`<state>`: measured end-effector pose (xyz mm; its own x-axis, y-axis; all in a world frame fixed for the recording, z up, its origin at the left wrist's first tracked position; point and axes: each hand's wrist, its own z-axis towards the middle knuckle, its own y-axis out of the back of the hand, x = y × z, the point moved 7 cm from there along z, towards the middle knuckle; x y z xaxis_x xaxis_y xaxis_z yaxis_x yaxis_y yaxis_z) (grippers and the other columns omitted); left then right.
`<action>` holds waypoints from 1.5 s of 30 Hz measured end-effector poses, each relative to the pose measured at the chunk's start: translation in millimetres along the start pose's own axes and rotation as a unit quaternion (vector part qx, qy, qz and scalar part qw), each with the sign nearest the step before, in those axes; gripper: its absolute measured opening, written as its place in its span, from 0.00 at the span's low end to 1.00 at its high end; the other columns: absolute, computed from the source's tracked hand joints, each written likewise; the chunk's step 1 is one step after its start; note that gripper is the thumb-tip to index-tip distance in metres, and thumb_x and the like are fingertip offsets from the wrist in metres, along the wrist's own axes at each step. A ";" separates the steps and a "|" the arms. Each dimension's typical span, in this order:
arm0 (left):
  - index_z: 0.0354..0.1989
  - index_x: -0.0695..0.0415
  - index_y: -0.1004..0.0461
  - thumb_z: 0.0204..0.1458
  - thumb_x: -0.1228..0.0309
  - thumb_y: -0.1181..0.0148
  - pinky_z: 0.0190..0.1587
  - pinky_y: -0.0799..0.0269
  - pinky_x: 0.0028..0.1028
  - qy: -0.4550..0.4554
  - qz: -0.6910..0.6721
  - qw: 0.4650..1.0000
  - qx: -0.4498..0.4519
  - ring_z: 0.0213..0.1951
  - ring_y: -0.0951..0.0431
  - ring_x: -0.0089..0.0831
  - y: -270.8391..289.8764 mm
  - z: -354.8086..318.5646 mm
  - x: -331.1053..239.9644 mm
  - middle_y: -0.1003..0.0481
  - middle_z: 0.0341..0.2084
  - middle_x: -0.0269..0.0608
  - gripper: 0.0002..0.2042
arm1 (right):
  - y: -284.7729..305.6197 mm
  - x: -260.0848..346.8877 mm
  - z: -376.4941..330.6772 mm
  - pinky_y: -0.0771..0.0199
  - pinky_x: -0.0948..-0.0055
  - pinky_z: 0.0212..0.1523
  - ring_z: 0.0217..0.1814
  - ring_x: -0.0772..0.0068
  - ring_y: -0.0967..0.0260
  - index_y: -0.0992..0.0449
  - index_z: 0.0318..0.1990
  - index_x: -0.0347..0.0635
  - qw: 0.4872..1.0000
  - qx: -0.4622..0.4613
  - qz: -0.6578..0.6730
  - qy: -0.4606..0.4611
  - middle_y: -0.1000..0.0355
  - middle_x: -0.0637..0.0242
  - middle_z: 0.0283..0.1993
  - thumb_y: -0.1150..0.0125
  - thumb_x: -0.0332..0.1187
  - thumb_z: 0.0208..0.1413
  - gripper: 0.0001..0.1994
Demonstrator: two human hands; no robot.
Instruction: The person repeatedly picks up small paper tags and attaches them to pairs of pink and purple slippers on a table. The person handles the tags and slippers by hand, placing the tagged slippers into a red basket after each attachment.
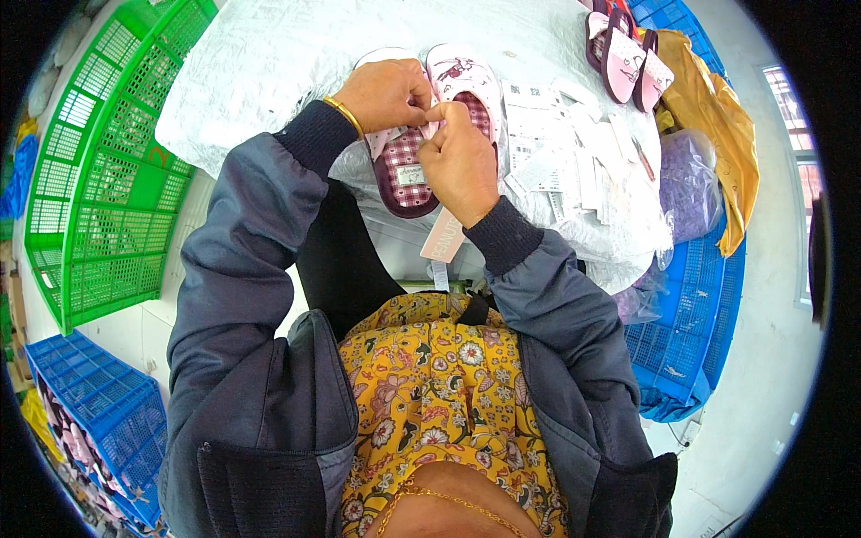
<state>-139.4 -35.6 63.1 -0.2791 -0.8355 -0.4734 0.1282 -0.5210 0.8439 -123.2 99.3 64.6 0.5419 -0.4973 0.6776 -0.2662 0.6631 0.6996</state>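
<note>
A pair of slippers lies side by side before me, toes away, with pale pink printed straps and dark red checked insoles. My left hand [381, 95] is over the strap of the left slipper [405, 177], its fingers closed in a pinch at the inner edge. Against those fingertips my right hand [461, 164] pinches too, covering part of the right slipper [464, 73]. Whatever is between the fingertips is too small or hidden to make out. A pink cardboard tag [442, 237] hangs below my right hand, past the slippers' heels.
The table is wrapped in clear plastic [269, 54]. Label sheets [535, 134] and paper strips lie to the right, with a thin pointed tool [643, 159]. More pink slippers [621, 67] sit at the far right. Green crates [117, 179] stand left, blue crates [677, 309] right.
</note>
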 end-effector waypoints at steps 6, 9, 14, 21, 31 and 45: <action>0.23 0.55 0.23 0.46 0.57 0.32 0.37 0.30 0.33 0.005 -0.006 1.000 0.007 0.34 0.25 0.34 -0.6 1.0 0.5 0.27 0.29 0.35 0.14 | 1.3 0.0 -1.7 0.30 0.52 0.32 0.30 0.48 0.27 0.34 0.45 0.41 1.000 -0.009 0.011 0.006 0.28 0.56 0.25 0.42 0.23 0.47 0.15; 0.23 0.56 0.23 0.46 0.57 0.32 0.37 0.31 0.33 0.003 -0.010 1.000 0.002 0.33 0.25 0.34 -1.5 0.9 2.3 0.27 0.28 0.35 0.14 | 1.7 -0.3 -1.9 0.30 0.53 0.32 0.30 0.49 0.27 0.34 0.44 0.41 1.000 -0.007 0.019 0.003 0.28 0.56 0.25 0.42 0.23 0.47 0.15; 0.22 0.56 0.23 0.46 0.57 0.32 0.36 0.30 0.32 0.006 0.001 1.000 -0.005 0.33 0.25 0.34 -1.9 1.1 1.3 0.26 0.28 0.35 0.15 | 2.8 -0.2 -1.4 0.30 0.53 0.32 0.30 0.49 0.27 0.33 0.44 0.42 1.000 -0.001 0.029 -0.006 0.28 0.57 0.24 0.42 0.22 0.47 0.15; 0.23 0.55 0.23 0.45 0.56 0.32 0.36 0.30 0.32 -0.001 0.009 1.000 -0.007 0.34 0.25 0.34 -2.3 1.6 0.6 0.26 0.28 0.35 0.15 | 2.4 -1.2 -0.9 0.30 0.53 0.32 0.30 0.49 0.27 0.33 0.43 0.41 1.000 -0.003 0.022 0.002 0.29 0.58 0.23 0.43 0.22 0.47 0.15; 0.23 0.55 0.23 0.45 0.55 0.32 0.36 0.30 0.33 -0.002 0.010 1.000 -0.004 0.34 0.24 0.35 -2.2 1.3 -0.3 0.26 0.29 0.36 0.16 | 1.7 -4.0 -1.6 0.30 0.52 0.32 0.30 0.49 0.27 0.33 0.44 0.42 1.000 -0.006 0.017 -0.002 0.29 0.57 0.23 0.43 0.22 0.46 0.15; 0.25 0.53 0.23 0.44 0.63 0.35 0.40 0.30 0.34 -0.027 -0.005 1.000 0.002 0.38 0.26 0.36 -3.1 -0.1 0.7 0.27 0.30 0.36 0.08 | -1.6 0.7 6.5 0.30 0.50 0.34 0.34 0.43 0.27 0.33 0.43 0.40 0.999 -0.039 -0.019 0.030 0.26 0.50 0.33 0.43 0.22 0.46 0.14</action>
<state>-139.9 -34.7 60.1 -0.3314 -0.8199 -0.4668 0.1210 -0.5276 0.8408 -127.6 94.2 65.4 0.5979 -0.4898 0.6345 -0.1827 0.6875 0.7028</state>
